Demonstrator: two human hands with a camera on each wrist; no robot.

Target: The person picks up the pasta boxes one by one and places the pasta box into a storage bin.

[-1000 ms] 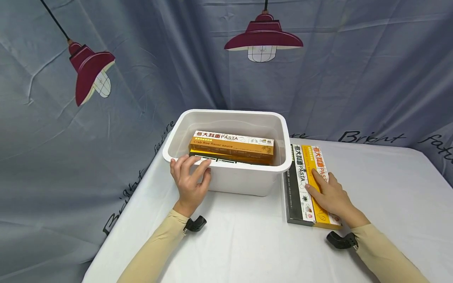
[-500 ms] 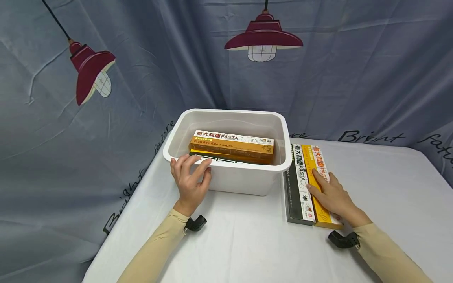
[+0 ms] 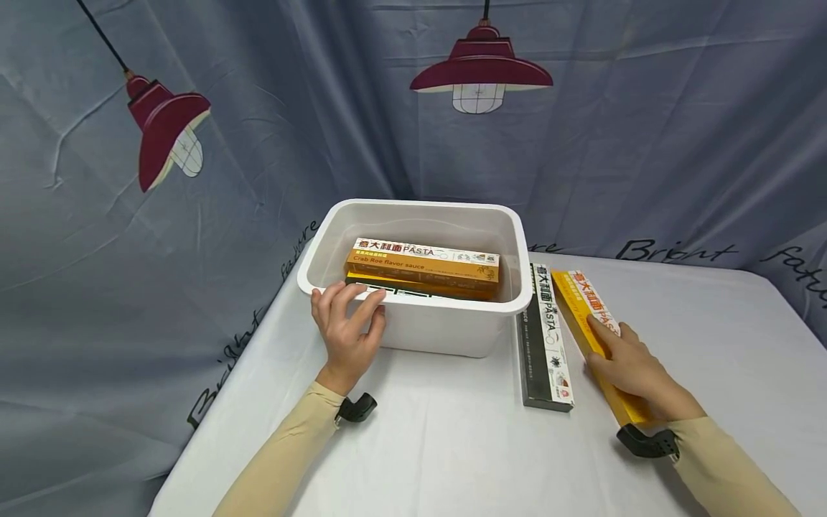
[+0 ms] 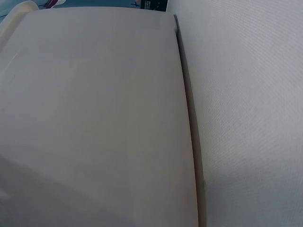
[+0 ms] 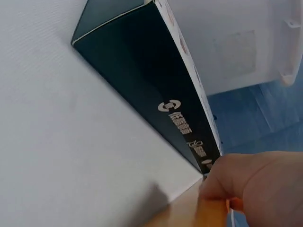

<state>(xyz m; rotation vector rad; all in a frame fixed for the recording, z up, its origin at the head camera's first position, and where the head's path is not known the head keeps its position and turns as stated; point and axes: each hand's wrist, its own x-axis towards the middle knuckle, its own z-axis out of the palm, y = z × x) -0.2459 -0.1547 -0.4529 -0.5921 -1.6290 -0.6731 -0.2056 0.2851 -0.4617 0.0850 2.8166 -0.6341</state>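
Note:
My left hand (image 3: 349, 334) holds the near rim of a white plastic bin (image 3: 439, 330), fingers over the edge and thumb below. The bin's wall (image 4: 94, 113) fills much of the left wrist view. My right hand (image 3: 636, 373) grips a yellow pasta box (image 3: 583, 309) on the white table, thumb on its left side and fingers partly hidden on the far side. The box lies slanted, apart from a black pasta box (image 3: 543, 345) next to the bin. In the right wrist view, my right thumb presses the yellow box, close to the black box's far end.
Inside the bin lies a brown Crab Roe pasta box (image 3: 423, 267) on top of other boxes, partly hidden by the near wall. A grey curtain (image 3: 258, 143) printed with red lamps hangs behind the table (image 3: 465, 438).
The yellow box has slid right and toward me with my right hand, turning and parting from the black box. My left hand and the bin have stayed put.

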